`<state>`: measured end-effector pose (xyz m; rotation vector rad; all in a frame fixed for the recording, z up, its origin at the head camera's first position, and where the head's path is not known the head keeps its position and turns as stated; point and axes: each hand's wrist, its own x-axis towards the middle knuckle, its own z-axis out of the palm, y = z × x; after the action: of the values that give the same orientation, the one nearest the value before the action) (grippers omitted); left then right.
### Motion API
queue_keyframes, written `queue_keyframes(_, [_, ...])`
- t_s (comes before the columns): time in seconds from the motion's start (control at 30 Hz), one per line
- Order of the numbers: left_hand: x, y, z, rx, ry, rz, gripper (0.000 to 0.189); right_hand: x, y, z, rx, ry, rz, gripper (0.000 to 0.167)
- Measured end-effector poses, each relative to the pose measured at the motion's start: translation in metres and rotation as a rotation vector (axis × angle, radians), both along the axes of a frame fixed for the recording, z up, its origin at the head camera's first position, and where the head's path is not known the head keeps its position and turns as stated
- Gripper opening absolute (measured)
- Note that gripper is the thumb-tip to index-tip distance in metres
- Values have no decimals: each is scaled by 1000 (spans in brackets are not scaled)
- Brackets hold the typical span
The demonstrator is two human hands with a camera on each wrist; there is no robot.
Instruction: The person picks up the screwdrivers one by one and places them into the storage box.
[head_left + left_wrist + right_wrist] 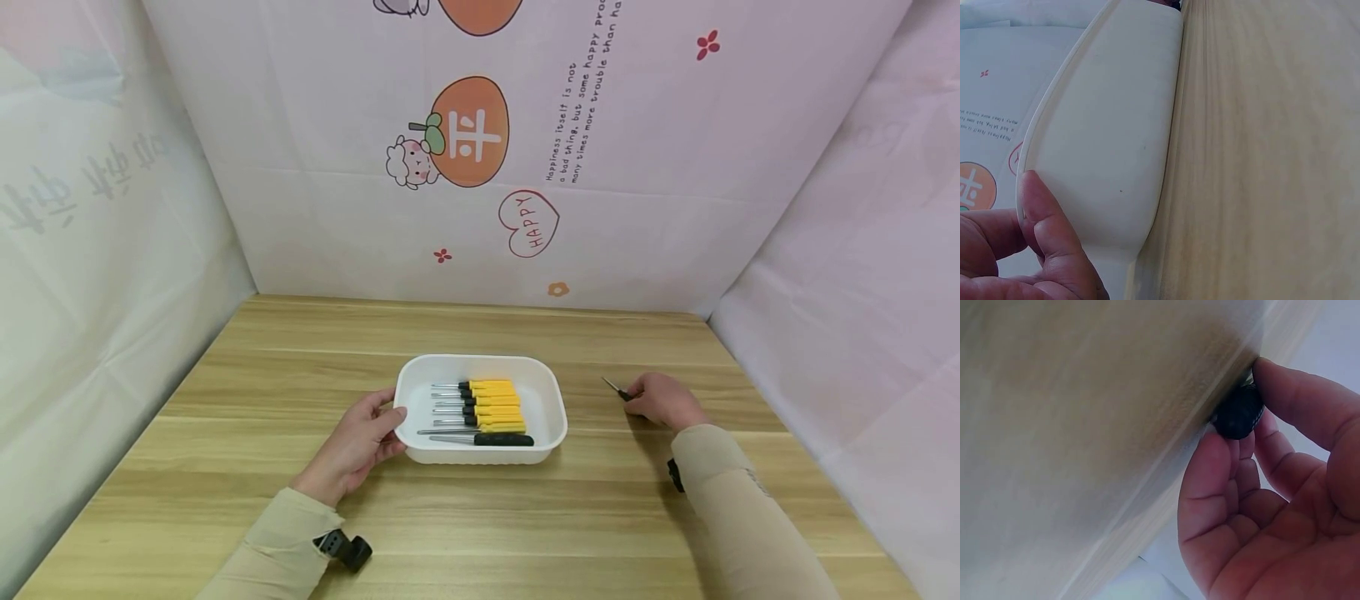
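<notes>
My left hand [360, 442] grips the left rim of a white plastic tray [557, 408], thumb over the edge. In the left wrist view, the tray's outer side wall [1104, 125] fills the middle. Inside the tray lies a row of several yellow-handled screwdrivers [498, 411], their shafts pointing left. A black-handled tool with a tapered grey blade [504, 439] lies along the near side. To the right of the tray, my right hand [663, 402] pinches a black-handled tool with a thin metal shaft [612, 384], low over the table. Its rounded black handle end [1239, 412] shows between thumb and fingers.
The wood-grain table [480, 525] extends around the tray. A printed white sheet [337, 167] rises behind the table's back edge, and pale sheets stand at the left [97, 250] and right [855, 275]. Black bands with small devices [343, 548] sit on the wrists.
</notes>
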<state>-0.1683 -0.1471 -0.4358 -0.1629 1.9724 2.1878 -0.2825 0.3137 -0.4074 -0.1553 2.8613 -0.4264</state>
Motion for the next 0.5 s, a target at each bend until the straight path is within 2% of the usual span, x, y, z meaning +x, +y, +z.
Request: queue_keyframes(0.5, [0, 0, 0, 3, -3, 5, 53, 1, 0, -5, -6, 29, 14, 31])
